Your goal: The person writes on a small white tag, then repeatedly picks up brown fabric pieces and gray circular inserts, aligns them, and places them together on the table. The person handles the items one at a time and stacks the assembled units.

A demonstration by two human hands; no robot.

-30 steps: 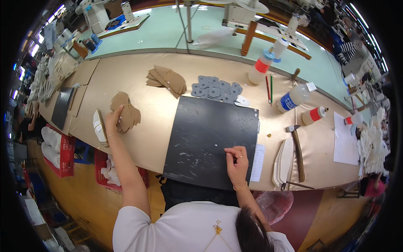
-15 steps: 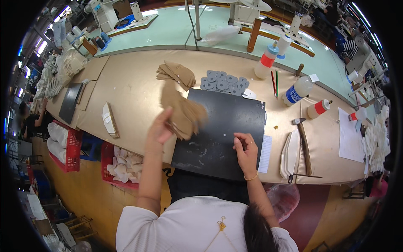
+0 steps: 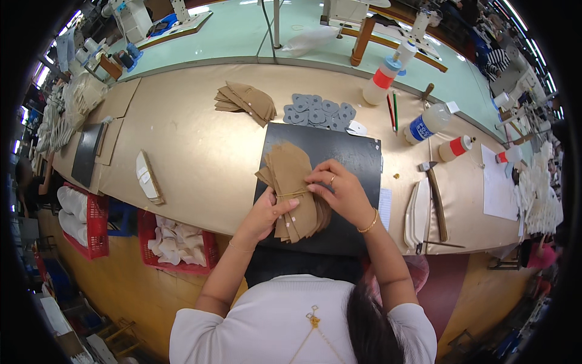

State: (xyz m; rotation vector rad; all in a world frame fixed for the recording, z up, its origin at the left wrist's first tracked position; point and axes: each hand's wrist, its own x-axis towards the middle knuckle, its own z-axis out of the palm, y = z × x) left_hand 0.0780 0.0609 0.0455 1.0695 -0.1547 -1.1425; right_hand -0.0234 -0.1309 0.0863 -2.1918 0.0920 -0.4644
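A bundle of brown sole-shaped pieces (image 3: 291, 167) is held fanned over a black mat (image 3: 354, 151). A thin tan band (image 3: 292, 194) runs across its middle. My left hand (image 3: 264, 215) grips the bundle's lower left side, thumb on top. At the right edge, my right hand (image 3: 339, 188) has its thumb and fingers closed on the band where it meets the bundle; the exact pinch is partly hidden. Beyond the mat lie another fanned stack of brown pieces (image 3: 245, 102) and a cluster of grey pieces with holes (image 3: 315, 112).
Right of the mat are a hammer (image 3: 436, 206), stacked white pieces (image 3: 417, 212), pencils (image 3: 395, 112), a blue-labelled bottle (image 3: 427, 124) and red-banded bottles (image 3: 382, 79). White pieces (image 3: 148, 177) lie left. Below the table's left edge stands a red basket (image 3: 209, 255).
My left hand has brought the brown bundle right and down over the mat. My right hand has moved up and left from the mat to the bundle's band.
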